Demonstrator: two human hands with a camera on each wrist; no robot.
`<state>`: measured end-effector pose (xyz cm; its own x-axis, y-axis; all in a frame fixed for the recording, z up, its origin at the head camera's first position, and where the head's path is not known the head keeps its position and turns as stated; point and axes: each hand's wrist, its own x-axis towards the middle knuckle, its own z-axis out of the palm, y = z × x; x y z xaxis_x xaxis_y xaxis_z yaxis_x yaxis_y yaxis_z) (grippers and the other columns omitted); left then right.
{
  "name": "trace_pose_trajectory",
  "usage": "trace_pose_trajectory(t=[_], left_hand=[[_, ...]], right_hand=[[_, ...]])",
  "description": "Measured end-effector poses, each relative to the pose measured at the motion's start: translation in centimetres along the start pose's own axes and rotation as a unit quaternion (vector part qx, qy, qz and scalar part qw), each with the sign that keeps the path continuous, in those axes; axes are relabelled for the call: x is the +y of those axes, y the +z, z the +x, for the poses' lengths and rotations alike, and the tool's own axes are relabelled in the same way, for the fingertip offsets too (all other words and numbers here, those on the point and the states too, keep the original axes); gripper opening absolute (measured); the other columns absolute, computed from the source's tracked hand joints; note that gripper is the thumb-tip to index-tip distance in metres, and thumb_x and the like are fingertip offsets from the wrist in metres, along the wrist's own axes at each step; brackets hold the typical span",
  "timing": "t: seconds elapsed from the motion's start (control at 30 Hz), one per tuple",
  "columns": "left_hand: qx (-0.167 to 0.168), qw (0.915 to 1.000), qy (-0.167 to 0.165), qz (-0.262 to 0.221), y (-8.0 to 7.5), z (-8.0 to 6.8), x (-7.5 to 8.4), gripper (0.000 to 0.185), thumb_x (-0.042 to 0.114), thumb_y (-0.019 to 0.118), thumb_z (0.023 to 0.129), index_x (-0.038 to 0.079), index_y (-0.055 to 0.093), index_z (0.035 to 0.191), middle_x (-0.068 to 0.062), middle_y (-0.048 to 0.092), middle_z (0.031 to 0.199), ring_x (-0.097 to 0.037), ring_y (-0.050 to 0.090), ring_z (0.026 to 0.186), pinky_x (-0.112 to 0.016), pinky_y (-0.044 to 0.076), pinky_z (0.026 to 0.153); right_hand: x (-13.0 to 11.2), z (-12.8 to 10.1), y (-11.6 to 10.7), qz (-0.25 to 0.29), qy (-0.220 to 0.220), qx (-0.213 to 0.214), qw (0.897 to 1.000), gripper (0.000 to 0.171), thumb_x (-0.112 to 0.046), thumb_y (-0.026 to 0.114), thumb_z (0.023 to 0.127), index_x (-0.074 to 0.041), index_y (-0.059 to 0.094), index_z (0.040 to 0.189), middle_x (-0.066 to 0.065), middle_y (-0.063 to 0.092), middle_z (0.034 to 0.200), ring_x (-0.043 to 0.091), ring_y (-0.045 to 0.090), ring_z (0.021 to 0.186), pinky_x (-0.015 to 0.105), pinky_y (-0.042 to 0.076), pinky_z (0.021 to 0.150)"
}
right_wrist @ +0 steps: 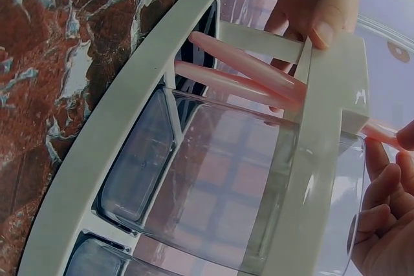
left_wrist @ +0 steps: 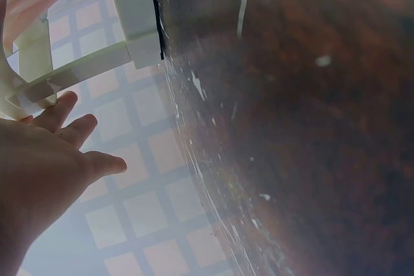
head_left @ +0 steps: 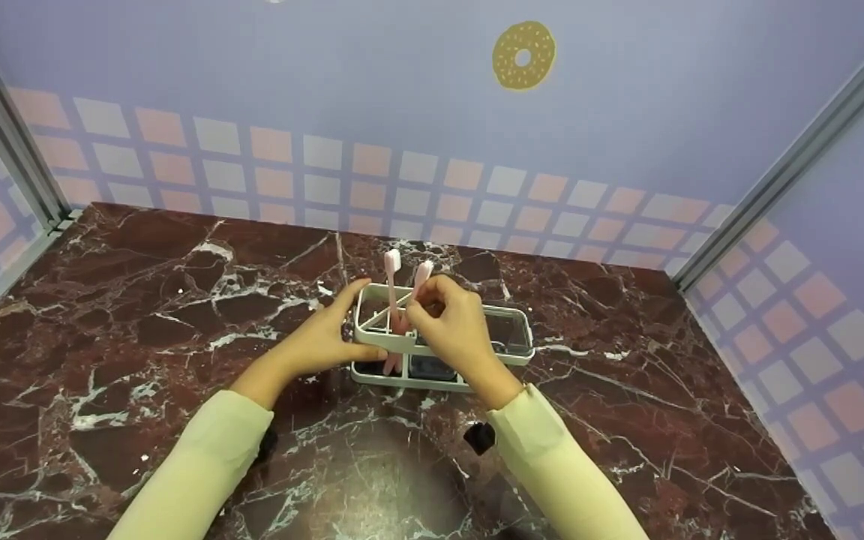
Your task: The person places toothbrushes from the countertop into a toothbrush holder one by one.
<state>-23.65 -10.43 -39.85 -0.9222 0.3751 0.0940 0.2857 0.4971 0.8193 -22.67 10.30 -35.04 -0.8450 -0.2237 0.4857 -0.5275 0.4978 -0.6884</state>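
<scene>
A white-framed holder (head_left: 513, 313) with clear compartments stands on the marble counter. Two pink toothbrushes (head_left: 392, 264) stand in its left compartment with their heads up. My left hand (head_left: 338, 330) grips the holder's left end, thumb over the back rim and fingers along the front. My right hand (head_left: 432, 306) reaches over the holder and pinches the handle of the right-hand toothbrush (head_left: 423, 273). The left wrist view shows my left hand's fingers (left_wrist: 68, 130) touching the white frame (left_wrist: 132, 11). In the right wrist view both pink handles (right_wrist: 239, 82) slant inside the frame (right_wrist: 323, 159), and one passes to my right hand's fingers (right_wrist: 385, 218).
The dark red marble counter (head_left: 139, 300) stretches left, right and toward me. A tiled, lilac backdrop (head_left: 402, 112) closes the back and sides, with metal posts (head_left: 792, 165) in the corners. Black wrist cameras (head_left: 480, 437) sit under both sleeves.
</scene>
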Motion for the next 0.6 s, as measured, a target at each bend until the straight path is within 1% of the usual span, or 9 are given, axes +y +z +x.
trace_pose_trajectory(t=[0.2, 0.4, 0.6], left_hand=[[-0.001, 0.9999, 0.007, -0.01, 0.08, 0.05, -0.1, 0.108, 0.038, 0.085, 0.07, 0.022, 0.017, 0.153, -0.018, 0.062, 0.12, -0.033, 0.059, 0.107, -0.053, 0.043, 0.099], [0.0, 0.9999, 0.011, -0.01, 0.05, 0.0, -0.08, 0.107, 0.037, 0.085, 0.07, 0.023, 0.018, 0.153, -0.017, 0.061, 0.121, -0.033, 0.059, 0.107, -0.054, 0.043, 0.099], [0.001, 0.9996, 0.013, -0.023, 0.09, 0.06, -0.19, 0.106, 0.036, 0.085, 0.07, 0.024, 0.019, 0.152, -0.016, 0.06, 0.123, -0.032, 0.058, 0.11, -0.052, 0.043, 0.1]], right_hand=[[-0.02, -0.16, -0.04, -0.005, -0.007, 0.0, 1.0, 0.005, -0.005, 0.059, 0.079, -0.004, 0.063, 0.083, 0.004, 0.07, 0.075, 0.007, 0.057, 0.061, 0.02, 0.048, 0.055], [-0.02, -0.29, -0.04, -0.013, -0.023, 0.001, 1.0, 0.005, -0.004, 0.059, 0.079, -0.004, 0.063, 0.083, 0.003, 0.069, 0.073, 0.006, 0.055, 0.058, 0.019, 0.045, 0.052], [0.04, -0.49, 0.14, -0.029, -0.033, 0.001, 0.999, 0.005, -0.006, 0.06, 0.079, -0.005, 0.063, 0.082, 0.002, 0.069, 0.072, 0.006, 0.054, 0.058, 0.019, 0.046, 0.053]])
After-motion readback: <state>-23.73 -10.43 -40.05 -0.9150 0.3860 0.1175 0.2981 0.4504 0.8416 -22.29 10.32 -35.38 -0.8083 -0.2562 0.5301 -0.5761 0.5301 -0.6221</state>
